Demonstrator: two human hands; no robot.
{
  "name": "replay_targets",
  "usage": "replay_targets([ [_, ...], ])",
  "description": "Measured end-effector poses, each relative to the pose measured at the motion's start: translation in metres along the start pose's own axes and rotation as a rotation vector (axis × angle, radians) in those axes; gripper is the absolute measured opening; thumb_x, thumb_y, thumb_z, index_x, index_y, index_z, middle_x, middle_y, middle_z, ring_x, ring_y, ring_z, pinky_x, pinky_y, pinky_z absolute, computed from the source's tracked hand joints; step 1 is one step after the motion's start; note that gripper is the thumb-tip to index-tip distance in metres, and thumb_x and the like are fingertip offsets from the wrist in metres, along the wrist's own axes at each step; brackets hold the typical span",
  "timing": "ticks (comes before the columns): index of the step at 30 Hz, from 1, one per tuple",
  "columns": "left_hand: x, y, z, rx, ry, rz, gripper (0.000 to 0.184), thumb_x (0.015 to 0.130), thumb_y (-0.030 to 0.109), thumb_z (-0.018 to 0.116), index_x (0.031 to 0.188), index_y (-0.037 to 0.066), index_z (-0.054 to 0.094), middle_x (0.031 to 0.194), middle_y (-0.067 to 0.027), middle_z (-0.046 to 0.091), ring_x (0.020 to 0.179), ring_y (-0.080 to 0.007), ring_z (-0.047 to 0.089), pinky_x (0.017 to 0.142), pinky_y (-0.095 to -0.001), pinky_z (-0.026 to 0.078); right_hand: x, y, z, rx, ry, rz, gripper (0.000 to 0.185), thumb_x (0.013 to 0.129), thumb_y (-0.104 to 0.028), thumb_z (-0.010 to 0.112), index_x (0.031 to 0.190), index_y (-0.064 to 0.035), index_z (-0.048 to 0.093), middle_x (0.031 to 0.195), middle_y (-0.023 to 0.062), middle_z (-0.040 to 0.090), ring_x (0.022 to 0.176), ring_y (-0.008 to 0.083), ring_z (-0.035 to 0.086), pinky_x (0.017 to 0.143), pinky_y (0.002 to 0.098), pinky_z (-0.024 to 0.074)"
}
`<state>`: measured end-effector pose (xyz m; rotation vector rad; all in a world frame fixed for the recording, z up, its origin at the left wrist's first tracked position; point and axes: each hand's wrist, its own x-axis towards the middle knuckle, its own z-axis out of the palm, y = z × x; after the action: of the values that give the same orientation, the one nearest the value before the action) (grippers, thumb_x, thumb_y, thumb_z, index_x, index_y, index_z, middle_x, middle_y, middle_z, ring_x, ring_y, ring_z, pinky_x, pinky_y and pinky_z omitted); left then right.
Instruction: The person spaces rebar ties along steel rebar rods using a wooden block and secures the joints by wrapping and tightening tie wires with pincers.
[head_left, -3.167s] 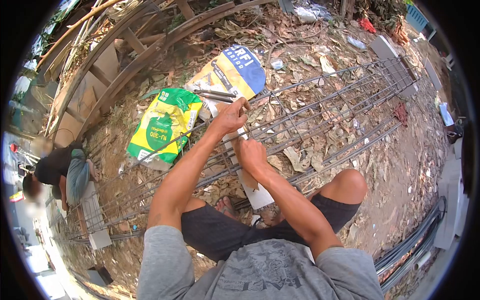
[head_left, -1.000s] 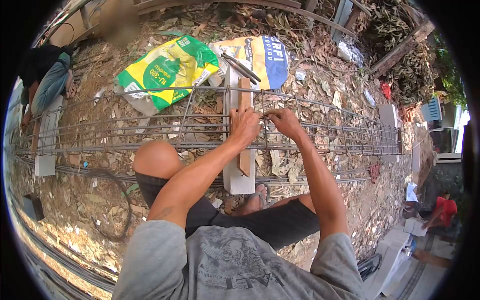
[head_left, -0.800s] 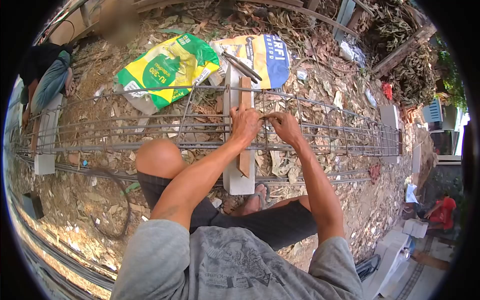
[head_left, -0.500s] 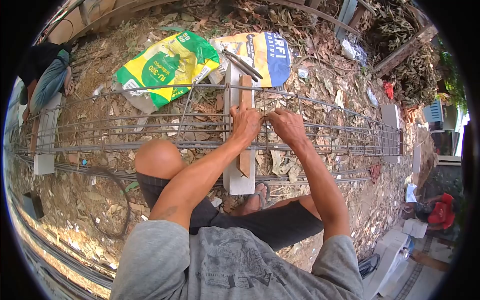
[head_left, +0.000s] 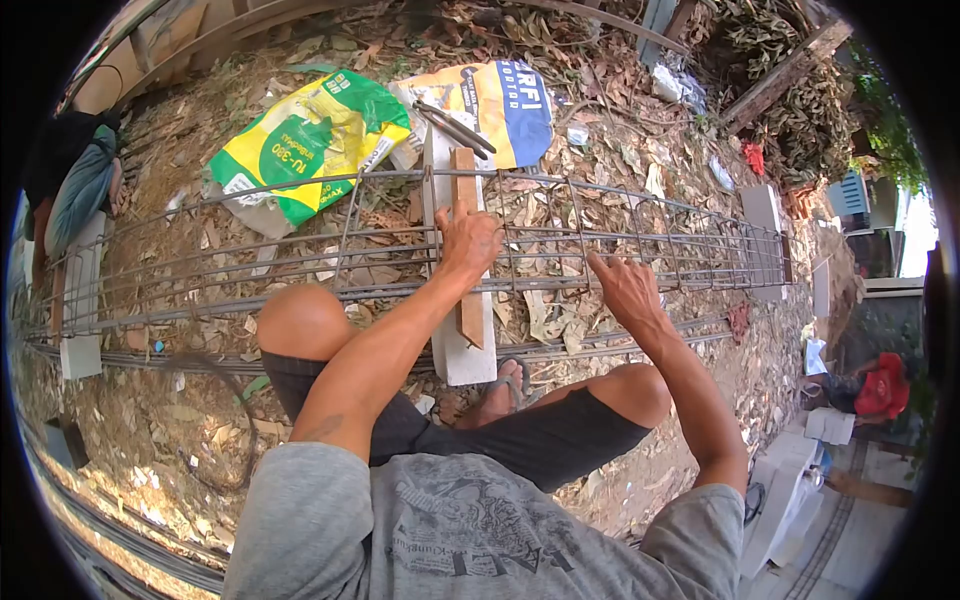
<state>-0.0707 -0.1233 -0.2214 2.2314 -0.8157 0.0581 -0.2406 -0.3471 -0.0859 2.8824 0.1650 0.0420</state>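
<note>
Leaf-strewn ground (head_left: 760, 380) spread out all around me, and across it, just ahead of my knees, lay a long cage of steel bars (head_left: 545, 284). Its long axis ran from 9 o'clock to 3 o'clock, and it narrowed in my view toward the 3 o'clock end. Another person (head_left: 85, 185) was crouched near the 9 o'clock end. Beyond the bars, a green and yellow sack (head_left: 310, 145) sat at 11 o'clock and an orange and blue sack (head_left: 515, 110) at 12. A pale block (head_left: 455, 360) pointed from 6 o'clock to 12, square to the cage, and a wooden strip (head_left: 468, 320) lay along it the same way. By the block's far end was a dark long-handled tool (head_left: 455, 128), apart from both my hands.

My left hand (head_left: 468, 245), nearer the strip, lay over it and the middle bars with fingers bent; whether they were clamped on anything I couldn't tell. My right hand (head_left: 630, 290) was at 4 o'clock from the left, fingers loosely bent toward 11, with the bars right at their tips. Whether thumb and fingers met, or touched steel, I couldn't tell.
</note>
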Motion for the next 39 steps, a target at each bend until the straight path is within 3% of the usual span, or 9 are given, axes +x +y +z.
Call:
replay_targets([
  [4,0.002,0.001,-0.003,0.012,-0.029,0.000,0.016,0.089,0.023,0.073,0.090,0.009,0.080,0.092,-0.0081,0.075,0.114,-0.0318,0.055,0.108,-0.0588,0.027,-0.020,-0.001,-0.012,0.323,-0.356,0.301,0.025,0.103,-0.011,0.050,0.124,-0.0090,0.063,0.082,0.0186,0.072,0.076,0.0419,0.069,0.068,0.0475,0.0531],
  [7,0.001,0.002,-0.004,0.044,-0.056,-0.012,0.019,0.088,0.022,0.074,0.103,0.014,0.083,0.094,-0.0078,0.076,0.114,-0.0324,0.055,0.108,-0.0552,0.027,-0.025,-0.017,-0.022,0.785,-0.228,0.475,0.026,0.107,-0.017,0.051,0.125,-0.0072,0.067,0.093,0.0209,0.073,0.083,0.0373,0.070,0.078,0.0440,0.0539],
  [13,-0.001,0.010,0.001,0.048,0.029,-0.063,0.017,0.086,0.022,0.076,0.098,0.012,0.083,0.090,-0.0113,0.075,0.109,-0.0337,0.056,0.105,-0.0544,0.031,-0.050,-0.007,0.005,1.103,-0.384,0.441,0.030,0.107,-0.018,0.055,0.129,-0.0053,0.070,0.126,0.0191,0.070,0.109,0.0256,0.068,0.096,0.0398,0.0514],
  [16,0.000,0.013,0.002,0.056,0.065,-0.082,0.016,0.085,0.021,0.078,0.095,0.010,0.083,0.089,-0.0131,0.074,0.107,-0.0336,0.056,0.103,-0.0530,0.034,-0.031,-0.003,-0.013,1.038,-0.634,0.474,0.058,0.110,-0.045,0.044,0.154,-0.0077,0.047,0.146,0.0231,0.058,0.131,0.0329,0.058,0.109,0.0399,0.0450],
  [19,-0.001,0.013,0.002,-0.003,0.114,-0.067,0.016,0.084,0.021,0.078,0.091,0.007,0.082,0.088,-0.0137,0.074,0.104,-0.0332,0.056,0.103,-0.0510,0.035,0.005,0.024,-0.021,1.033,-0.475,0.520,0.093,0.104,-0.071,0.030,0.163,0.0017,0.023,0.167,0.0265,0.026,0.157,0.0377,0.024,0.127,0.0423,0.0229],
  [23,-0.001,0.010,0.003,-0.033,0.122,-0.071,0.014,0.083,0.018,0.077,0.086,0.005,0.080,0.087,-0.0138,0.074,0.102,-0.0325,0.056,0.102,-0.0489,0.036,0.133,0.048,-0.028,0.787,-0.005,0.605,0.087,0.103,-0.065,0.044,0.157,0.0032,0.038,0.156,0.0303,0.044,0.146,0.0401,0.044,0.121,0.0472,0.0347],
  [26,-0.003,0.009,0.009,-0.078,0.223,-0.040,0.012,0.081,0.018,0.077,0.083,0.006,0.079,0.085,-0.0129,0.073,0.100,-0.0317,0.056,0.101,-0.0481,0.037,0.231,0.028,0.011,0.467,0.111,0.344,0.064,0.100,-0.046,0.060,0.143,0.0015,0.057,0.134,0.0332,0.062,0.120,0.0466,0.063,0.104,0.0511,0.0489],
  [33,-0.002,0.012,0.005,0.017,0.070,-0.091,0.009,0.083,0.011,0.070,0.086,0.009,0.078,0.088,-0.0114,0.073,0.103,-0.0330,0.057,0.111,-0.0564,0.033,0.371,-0.037,0.098,0.422,-0.260,0.250,0.072,0.083,-0.059,0.075,0.122,0.0022,0.068,0.117,0.0257,0.072,0.111,0.0407,0.069,0.096,0.0498,0.0543],
  [39,-0.001,0.015,-0.004,-0.092,0.020,-0.135,0.018,0.088,0.010,0.060,0.085,0.004,0.077,0.094,-0.0134,0.074,0.117,-0.0392,0.057,0.120,-0.0581,0.030,0.398,-0.050,0.126,0.266,-0.402,0.137,0.060,0.081,-0.049,0.081,0.112,0.0011,0.068,0.112,0.0258,0.073,0.106,0.0414,0.070,0.092,0.0488,0.0541],
])
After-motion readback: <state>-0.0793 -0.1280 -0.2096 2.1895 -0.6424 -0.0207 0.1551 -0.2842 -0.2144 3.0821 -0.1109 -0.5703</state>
